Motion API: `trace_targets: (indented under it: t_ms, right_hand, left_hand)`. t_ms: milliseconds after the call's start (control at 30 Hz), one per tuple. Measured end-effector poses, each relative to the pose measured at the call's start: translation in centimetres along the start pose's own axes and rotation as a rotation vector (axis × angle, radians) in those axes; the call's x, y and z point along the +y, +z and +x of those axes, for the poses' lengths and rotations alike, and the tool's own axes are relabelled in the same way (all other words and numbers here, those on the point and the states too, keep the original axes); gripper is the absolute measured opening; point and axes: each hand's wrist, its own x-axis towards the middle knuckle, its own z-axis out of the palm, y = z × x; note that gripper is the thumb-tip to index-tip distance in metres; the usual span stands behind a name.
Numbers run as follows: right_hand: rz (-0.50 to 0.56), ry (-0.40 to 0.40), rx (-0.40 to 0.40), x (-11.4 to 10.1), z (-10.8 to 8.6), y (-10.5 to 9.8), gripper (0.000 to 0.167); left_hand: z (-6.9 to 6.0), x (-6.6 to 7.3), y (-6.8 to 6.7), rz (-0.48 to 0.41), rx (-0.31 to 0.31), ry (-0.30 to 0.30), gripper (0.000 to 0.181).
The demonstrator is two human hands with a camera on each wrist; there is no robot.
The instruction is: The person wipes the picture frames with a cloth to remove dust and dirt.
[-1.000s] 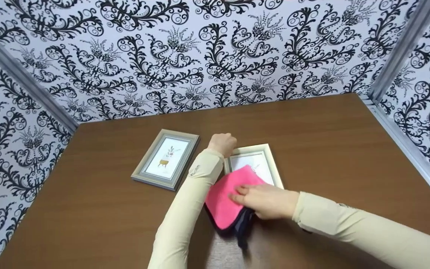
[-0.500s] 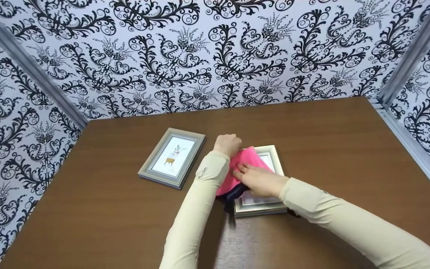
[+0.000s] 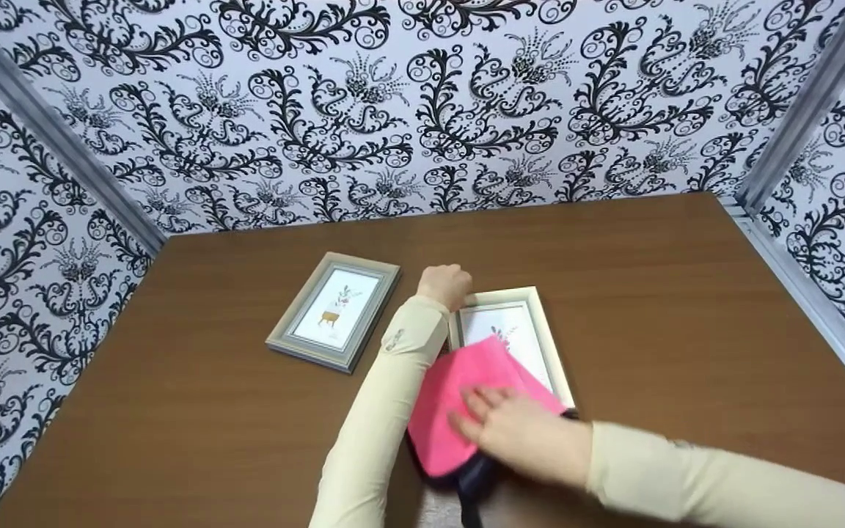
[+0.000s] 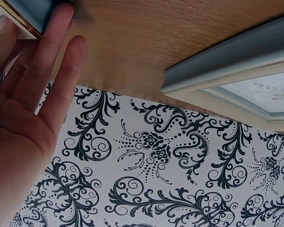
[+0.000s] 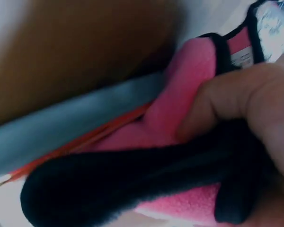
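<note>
A pale picture frame (image 3: 551,345) lies face up, its lower part covered by a pink cloth (image 3: 443,411) with a dark border. My left hand (image 3: 446,284) holds the upper left corner; in the left wrist view its fingers touch the blue-grey edge of that frame (image 4: 26,14). Over the cloth lies my right hand (image 3: 525,433), somewhat blurred, fingers spread on the pink side. The right wrist view shows its bent thumb (image 5: 227,97) pressing into the bunched cloth (image 5: 194,66), beside the blue-grey frame edge (image 5: 75,111).
A second picture frame (image 3: 334,315) with a plant-like drawing lies to the left on the brown wooden table (image 3: 650,293). Patterned black-and-white panels (image 3: 364,110) stand behind and on both sides, with grey metal posts (image 3: 804,103) at the corners.
The right hand went up the frame with the cloth, then came back down towards the near end. More of the picture's upper part shows now. The left hand stays at the corner.
</note>
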Motion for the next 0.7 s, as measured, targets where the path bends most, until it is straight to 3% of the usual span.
trace_targets:
  t_ms: [133,200,400,533,700]
  right_hand:
    - [-0.142,-0.081,0.178,-1.7,-0.1,0.1,0.045]
    - [-0.17,-0.096,0.218,-1.9,0.3,0.5,0.039]
    - [-0.028,-0.027,0.099,-0.4,1.9,1.3,0.036]
    - [0.022,0.014,0.113,1.0,3.2,1.7,0.031]
    - [-0.037,0.055,0.134,2.8,5.0,2.5,0.035]
  left_hand:
    - [0.0,-0.1,0.1,-0.015,-0.007,-0.004,0.021]
    - [0.1,-0.2,0.2,-0.029,-0.007,-0.005,0.021]
    - [0.5,-0.1,0.2,-0.016,-0.076,-0.009,0.023]
    - [0.8,0.0,0.0,0.008,-0.133,-0.017,0.026]
    - [1.0,0.2,-0.2,0.007,-0.145,-0.047,0.028]
